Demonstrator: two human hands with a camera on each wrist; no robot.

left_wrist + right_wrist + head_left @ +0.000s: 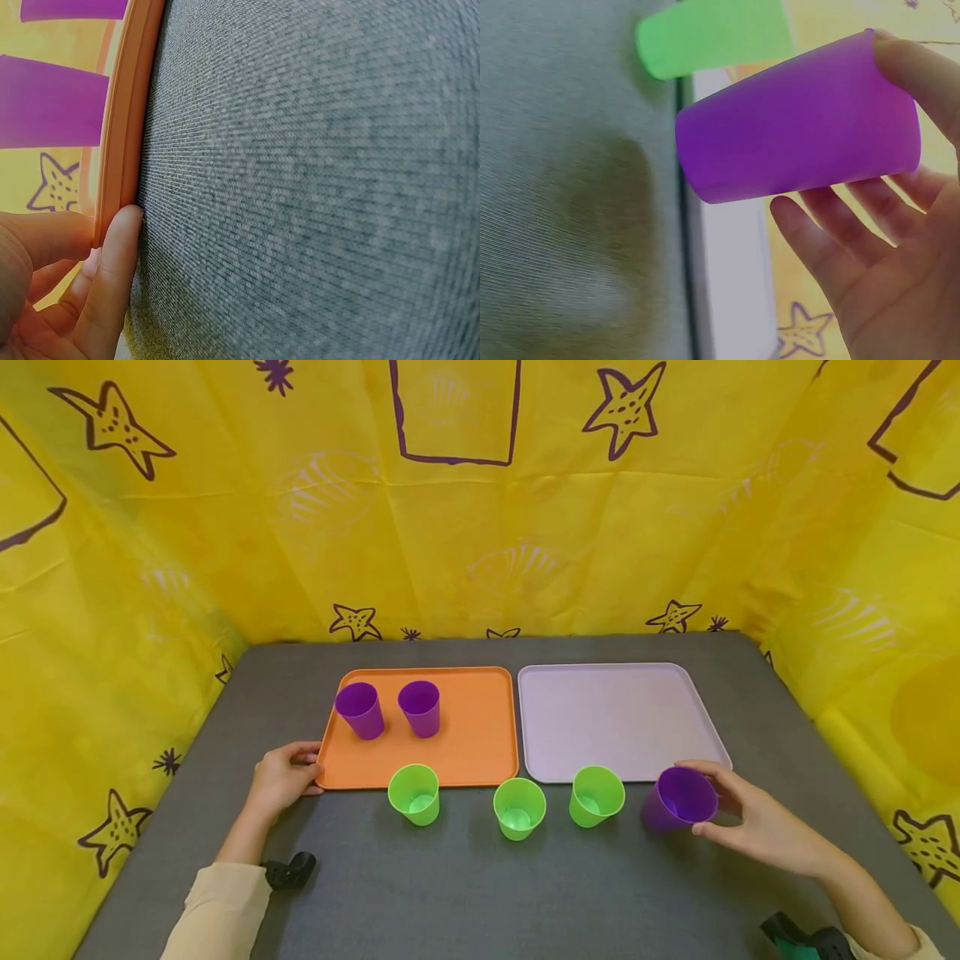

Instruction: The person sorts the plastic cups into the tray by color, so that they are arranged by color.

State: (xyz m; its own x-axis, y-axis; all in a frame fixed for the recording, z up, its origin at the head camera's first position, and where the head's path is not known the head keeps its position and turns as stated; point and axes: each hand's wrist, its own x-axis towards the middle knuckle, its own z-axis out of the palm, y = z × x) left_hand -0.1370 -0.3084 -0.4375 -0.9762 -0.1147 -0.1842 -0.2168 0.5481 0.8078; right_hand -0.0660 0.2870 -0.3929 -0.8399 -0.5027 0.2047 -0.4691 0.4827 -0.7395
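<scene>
My right hand (772, 827) grips a purple cup (667, 806) by its side near the rim, thumb on one side and fingers on the other. In the right wrist view this cup (795, 127) is tilted and held a little above the table, its shadow apart from its base. At the left, my left hand (281, 781) pinches the front left corner of an orange tray (472, 727); the left wrist view shows thumb and fingertip on the tray's rim (124, 112). Two purple cups, one at the left (362, 714) and another beside it (422, 714), stand on that tray.
Three green cups, the left (416, 806), the middle (519, 818) and the right one (596, 806), stand along the trays' front edges. A pale lilac tray (622, 718) lies right of the orange one. Yellow patterned cloth (465, 527) surrounds the grey table (465, 902).
</scene>
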